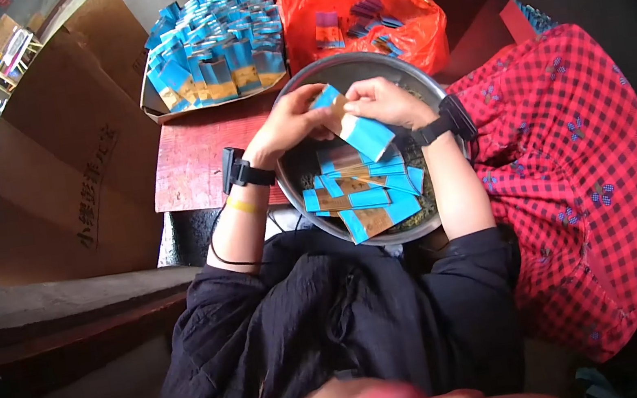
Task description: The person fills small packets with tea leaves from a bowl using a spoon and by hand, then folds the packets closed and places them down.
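Note:
Over a metal basin [292, 178], my left hand [293, 126] and my right hand [391, 103] meet at one blue-and-gold paper slip [369, 136]. Fingers of both hands are closed on this slip, which looks bent or partly folded between them. Its blue lower end hangs down to the right, and a blue corner shows above my left fingers. Beneath my hands, several flat blue-and-gold slips [375, 219] lie in a loose overlapping pile inside the basin. Dark, grainy-looking material shows at the basin's bottom around them.
Behind my left hand, a shallow carton [157, 110] holds many upright folded blue-and-gold papers [217, 45] on a red board [193, 156]. A red plastic bag [419, 15] with purple and blue papers sits behind the basin. A large cardboard box [41, 158] stands left; red checked cloth [568, 162] lies right.

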The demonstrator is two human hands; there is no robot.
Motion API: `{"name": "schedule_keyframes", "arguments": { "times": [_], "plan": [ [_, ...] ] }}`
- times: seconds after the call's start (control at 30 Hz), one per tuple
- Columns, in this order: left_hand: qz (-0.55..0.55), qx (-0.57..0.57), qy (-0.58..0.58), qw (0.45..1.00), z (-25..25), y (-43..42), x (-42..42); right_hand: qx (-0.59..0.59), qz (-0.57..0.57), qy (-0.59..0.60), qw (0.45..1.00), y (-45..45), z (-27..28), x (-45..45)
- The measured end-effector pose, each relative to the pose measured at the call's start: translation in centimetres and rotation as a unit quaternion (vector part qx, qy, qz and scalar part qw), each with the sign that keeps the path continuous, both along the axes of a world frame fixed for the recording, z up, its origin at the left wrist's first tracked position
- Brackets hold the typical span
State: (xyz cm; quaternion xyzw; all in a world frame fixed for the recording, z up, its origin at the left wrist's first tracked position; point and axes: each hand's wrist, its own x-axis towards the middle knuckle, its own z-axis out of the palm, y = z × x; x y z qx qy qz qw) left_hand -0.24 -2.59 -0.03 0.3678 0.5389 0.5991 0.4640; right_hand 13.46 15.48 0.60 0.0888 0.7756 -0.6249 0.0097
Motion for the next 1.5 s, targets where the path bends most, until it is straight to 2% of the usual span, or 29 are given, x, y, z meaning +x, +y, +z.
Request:
{"name": "schedule_keyframes", "arguments": {
  "times": [0.1, 0.23, 0.3, 0.37, 0.47, 0.5, 0.63, 0.7, 0.77, 0.83, 0.9, 0.97, 1.03, 1.1, 1.17, 1.23, 1.37, 1.5],
  "plan": [
    [-0.017, 0.001, 0.0, 1.0, -0.2, -0.1, -0.5, -0.001, 0.009, 0.014, 1.0, -0.1, 0.0, -0.4],
    [0.008, 0.001, -0.003, 1.0, -0.2, -0.1, -0.5, -0.048, 0.03, -0.032, 0.998, -0.3, 1.4, 0.3],
    [0.031, 0.015, -0.014, 0.999, -0.4, 0.1, -0.6, -0.022, 0.073, -0.049, 0.996, 0.1, 1.4, 0.3],
    [0.086, 0.058, -0.056, 0.993, -0.4, 0.2, -0.5, -0.019, 0.062, -0.043, 0.997, -0.1, 1.4, 0.6],
    [0.124, 0.098, -0.035, 0.987, -0.8, 0.6, -0.6, 0.08, 0.01, 0.003, 0.997, 0.7, 1.1, 0.2],
    [0.146, 0.132, -0.013, 0.98, -0.9, 0.8, -0.3, 0.046, -0.015, 0.037, 0.998, 0.4, 1.1, 0.1],
    [0.127, 0.087, -0.02, 0.988, -1.0, 0.4, -0.5, -0.02, -0.012, 0.017, 1.0, 0.2, 1.3, 0.3],
    [0.153, 0.129, 0.212, 0.957, -1.4, 0.5, 0.0, -0.046, 0.002, 0.002, 0.999, 0.6, 0.5, 0.1],
    [0.147, 0.124, 0.447, 0.874, -1.3, 0.3, 0.2, 0.001, 0.005, -0.048, 0.999, 1.1, -0.7, -0.2],
    [0.072, 0.118, 0.586, 0.799, -1.4, 0.3, 0.3, 0.007, 0.009, -0.038, 0.999, 0.7, -0.4, -0.1],
    [0.068, 0.115, 0.592, 0.795, -1.4, 0.3, 0.6, -0.007, 0.053, -0.061, 0.997, 0.5, 0.2, 0.3],
    [0.02, 0.084, 0.583, 0.808, -1.4, 0.4, 0.5, 0.007, 0.068, -0.058, 0.996, 0.9, -0.1, 0.2],
    [0.019, 0.073, 0.563, 0.823, -1.1, 0.5, 0.6, 0.021, 0.002, -0.018, 1.0, 0.9, -0.3, -0.2],
    [0.038, 0.02, 0.48, 0.876, -0.6, 0.3, 1.1, 0.007, -0.016, -0.003, 1.0, 1.2, 0.7, 0.2],
    [0.025, 0.003, 0.465, 0.885, -0.6, 0.4, 1.0, -0.055, -0.083, -0.038, 0.994, 1.4, 1.8, 0.7],
    [0.034, -0.041, 0.434, 0.899, 0.1, 0.2, 1.2, -0.054, -0.077, -0.027, 0.995, 1.5, 1.9, 1.1],
    [0.039, -0.039, 0.396, 0.917, 0.1, 0.4, 1.0, -0.052, -0.035, 0.049, 0.997, 1.1, 1.9, 0.9],
    [0.061, -0.023, 0.377, 0.924, 0.0, 0.6, 0.9, -0.136, -0.038, 0.076, 0.987, 0.0, 2.1, 0.7]
  ]
}}
